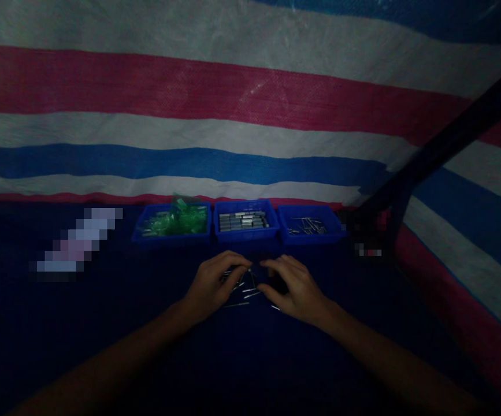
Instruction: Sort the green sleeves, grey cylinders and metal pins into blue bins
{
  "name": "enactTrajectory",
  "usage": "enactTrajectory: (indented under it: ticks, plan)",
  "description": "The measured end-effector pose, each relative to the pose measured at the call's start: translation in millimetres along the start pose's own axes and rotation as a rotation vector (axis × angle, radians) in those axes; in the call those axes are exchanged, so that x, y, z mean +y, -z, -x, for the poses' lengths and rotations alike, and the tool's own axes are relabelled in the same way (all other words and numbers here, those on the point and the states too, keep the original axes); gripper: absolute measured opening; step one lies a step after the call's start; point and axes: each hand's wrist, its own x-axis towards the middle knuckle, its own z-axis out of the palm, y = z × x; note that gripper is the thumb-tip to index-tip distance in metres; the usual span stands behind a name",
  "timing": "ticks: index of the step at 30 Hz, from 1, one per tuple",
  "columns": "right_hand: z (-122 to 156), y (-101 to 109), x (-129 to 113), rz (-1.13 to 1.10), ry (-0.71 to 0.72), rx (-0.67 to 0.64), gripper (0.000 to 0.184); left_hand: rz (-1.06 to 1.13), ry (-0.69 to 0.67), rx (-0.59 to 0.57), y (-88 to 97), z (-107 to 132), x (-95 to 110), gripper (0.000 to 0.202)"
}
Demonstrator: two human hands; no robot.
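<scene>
My left hand (213,284) and my right hand (294,287) rest close together on a dark blue table (103,335), fingers curled down over several thin metal pins (245,292) scattered between them. Both hands touch the pins. The fingertips are bent inward, and in the dim light I cannot make out what they pinch. Three small blue bins stand in a row just beyond the hands: the left bin (170,236) holds green plastic pieces, the middle bin (244,232) holds grey metal parts, the right bin (308,231) holds more thin pins.
A red, white and blue striped tarp (233,98) hangs behind the table and along the right. A dark slanted pole (445,144) leans at the right. A blurred pale patch (79,240) lies on the table at the left.
</scene>
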Motion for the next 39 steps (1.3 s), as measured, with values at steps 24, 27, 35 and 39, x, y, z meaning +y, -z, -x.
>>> enactTrajectory:
  ticks: [24, 27, 35, 39]
  plan:
    - [-6, 17, 45, 0.290, -0.277, 0.491, 0.018, -0.410, 0.029, -0.258, -1.3, 4, 19, 0.015]
    - [-8, 29, 65, 0.384, -0.524, 0.564, 0.027, -0.537, -0.002, -0.358, -2.1, 8, 28, 0.018]
    - [-11, 30, 40, 0.250, -0.497, 0.307, 0.039, -0.526, 0.111, -0.383, -2.6, 6, 31, 0.006]
    - [-8, 23, 4, 0.107, -0.266, 0.094, 0.029, -0.459, 0.133, -0.396, -0.4, 2, 24, 0.006]
